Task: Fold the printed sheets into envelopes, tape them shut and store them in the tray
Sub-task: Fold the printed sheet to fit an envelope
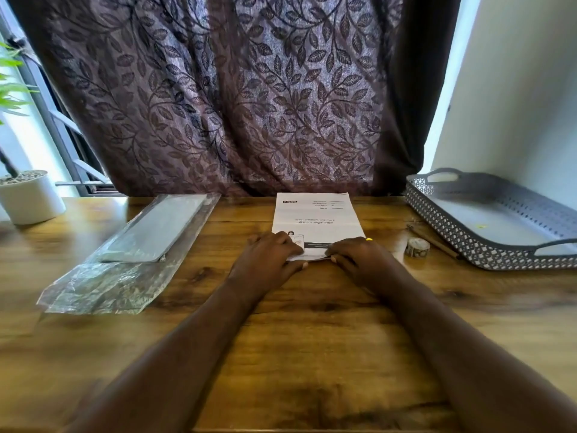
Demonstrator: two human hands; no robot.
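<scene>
Wooden table [312, 339], printed sheet [315, 220] lengthwise away, both hands [268, 257] [359, 257] flat on its folded near edge.

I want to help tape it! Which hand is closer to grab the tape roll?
The right hand. The tape roll sits just to its right beside the tray; the left hand would have to cross over.

Leaf-print curtain [237, 95], potted plant [22, 189] far left; plastic sleeve [125, 260]
</scene>
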